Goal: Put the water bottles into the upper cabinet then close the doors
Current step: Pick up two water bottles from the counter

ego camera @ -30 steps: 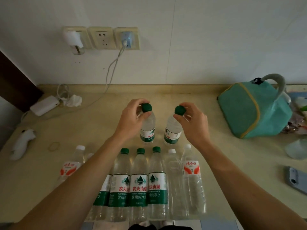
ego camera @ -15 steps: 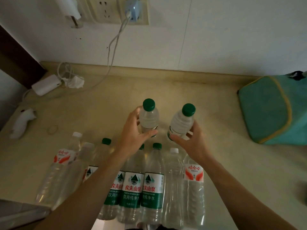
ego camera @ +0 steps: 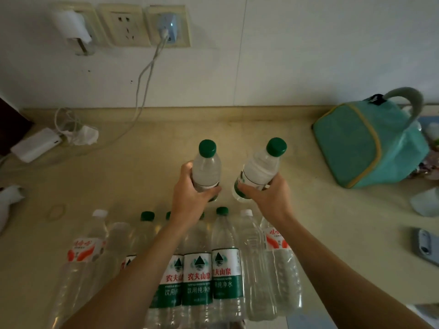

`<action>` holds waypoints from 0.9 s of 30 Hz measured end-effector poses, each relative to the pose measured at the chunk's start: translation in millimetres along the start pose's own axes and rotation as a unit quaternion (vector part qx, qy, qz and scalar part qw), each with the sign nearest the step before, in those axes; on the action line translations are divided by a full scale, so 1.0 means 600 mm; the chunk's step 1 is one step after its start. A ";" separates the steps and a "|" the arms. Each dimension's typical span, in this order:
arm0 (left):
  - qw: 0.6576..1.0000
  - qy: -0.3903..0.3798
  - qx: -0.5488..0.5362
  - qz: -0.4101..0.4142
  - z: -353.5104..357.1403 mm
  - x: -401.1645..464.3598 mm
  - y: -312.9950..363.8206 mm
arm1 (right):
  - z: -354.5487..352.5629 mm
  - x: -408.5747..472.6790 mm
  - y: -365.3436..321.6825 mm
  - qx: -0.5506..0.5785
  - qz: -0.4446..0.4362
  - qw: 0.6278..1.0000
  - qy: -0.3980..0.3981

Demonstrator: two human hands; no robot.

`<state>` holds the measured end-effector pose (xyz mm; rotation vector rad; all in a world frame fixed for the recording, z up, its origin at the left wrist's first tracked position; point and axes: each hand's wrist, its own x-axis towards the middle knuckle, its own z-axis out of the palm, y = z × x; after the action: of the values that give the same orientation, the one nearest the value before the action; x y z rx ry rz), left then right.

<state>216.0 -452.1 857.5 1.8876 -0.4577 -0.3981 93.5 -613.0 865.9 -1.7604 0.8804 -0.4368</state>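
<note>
My left hand (ego camera: 192, 195) grips a small green-capped water bottle (ego camera: 206, 167) round its body, lifted above the counter. Beside it my right hand (ego camera: 268, 195) holds a second small green-capped bottle (ego camera: 262, 168), tilted a little to the right. Below the hands a row of several tall bottles (ego camera: 199, 276) lies near the counter's front edge, some with green labels, some with red-and-white labels (ego camera: 83, 249). My forearms cover parts of that row. No cabinet shows in this view.
A teal lunch bag (ego camera: 365, 143) sits at the back right on the beige counter (ego camera: 118, 181). A white power bank (ego camera: 35, 144) with cables lies back left, under wall sockets (ego camera: 126, 26). A phone (ego camera: 424, 245) lies at the right edge.
Both hands slid down from the caps to the bodies of the two small bottles and raised them off the counter. The camera has shifted slightly.
</note>
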 end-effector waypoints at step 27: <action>0.857 0.044 -0.212 0.468 -0.334 -0.160 0.747 | -0.295 -0.286 -0.716 0.141 -0.450 0.866 0.168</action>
<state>173.2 -389.2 1352.1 1.0678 -1.0560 0.2334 13.0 -533.4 1347.8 -1.7531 0.1276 -1.4393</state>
